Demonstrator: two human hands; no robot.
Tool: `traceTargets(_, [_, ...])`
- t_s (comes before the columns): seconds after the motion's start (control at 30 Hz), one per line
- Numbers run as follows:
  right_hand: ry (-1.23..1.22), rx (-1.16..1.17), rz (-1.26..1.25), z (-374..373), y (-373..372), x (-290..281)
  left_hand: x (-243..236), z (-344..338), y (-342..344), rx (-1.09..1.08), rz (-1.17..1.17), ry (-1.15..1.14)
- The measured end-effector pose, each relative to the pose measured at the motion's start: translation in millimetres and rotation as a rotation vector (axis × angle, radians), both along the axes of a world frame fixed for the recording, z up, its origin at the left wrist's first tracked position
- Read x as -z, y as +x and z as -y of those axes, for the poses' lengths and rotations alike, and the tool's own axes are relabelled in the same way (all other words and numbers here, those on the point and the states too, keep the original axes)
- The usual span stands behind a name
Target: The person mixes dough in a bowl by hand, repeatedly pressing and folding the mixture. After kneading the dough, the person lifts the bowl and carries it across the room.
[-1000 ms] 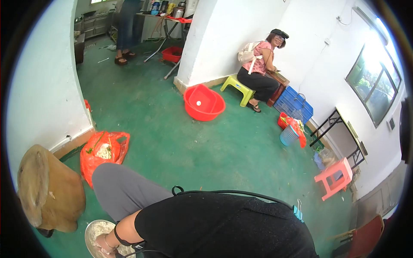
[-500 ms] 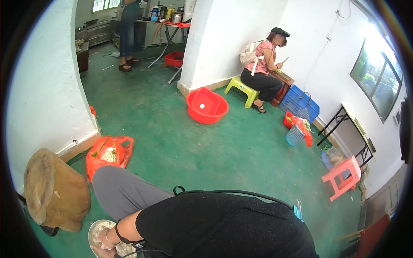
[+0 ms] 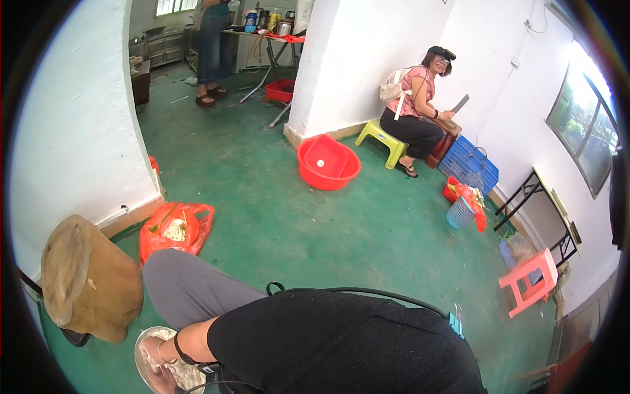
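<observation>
At the lower left a round metal bowl (image 3: 138, 347) holds a white, crumbly, flour-like mass (image 3: 190, 376). My right hand (image 3: 156, 350), with a bracelet and a black strap further up the forearm, reaches down into it. Close beside it my left hand (image 3: 165, 381) is also in the bowl, its arm mostly cut off by the lower edge. Both hands touch the white mass; their fingers are too small and partly buried to tell their grip. My grey trouser knee rises just beyond the bowl.
A wooden block (image 3: 92, 279) and a red plastic bag (image 3: 177, 230) stand near the bowl. Farther off are a red basin (image 3: 328, 174), a blue basket (image 3: 461, 213), a pink stool (image 3: 530, 285) and a blue crate (image 3: 469, 164). A seated person holds a broad knife (image 3: 461, 103); another person stands behind the wall.
The view has shifted slightly, so the room sits farther right. My hands have moved a little within the bowl. The seated person has turned toward me, the knife now tilted up and away.
</observation>
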State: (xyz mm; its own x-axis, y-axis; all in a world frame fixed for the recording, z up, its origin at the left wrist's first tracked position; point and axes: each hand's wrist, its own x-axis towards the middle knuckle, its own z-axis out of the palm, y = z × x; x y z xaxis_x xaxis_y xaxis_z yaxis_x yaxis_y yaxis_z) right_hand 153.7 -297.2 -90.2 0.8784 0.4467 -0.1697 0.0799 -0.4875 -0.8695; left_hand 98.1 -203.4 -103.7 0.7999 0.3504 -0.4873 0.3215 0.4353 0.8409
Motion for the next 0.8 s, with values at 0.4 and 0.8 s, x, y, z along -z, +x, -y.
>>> traceTargets(0.4, [-0.003,0.003,0.023,-4,1,2,30,-21,-17,0.196,0.051,0.447])
traceTargets(0.8, [0.013,0.007,0.033,-8,-5,5,74,-37,-1,0.119,0.062,0.481])
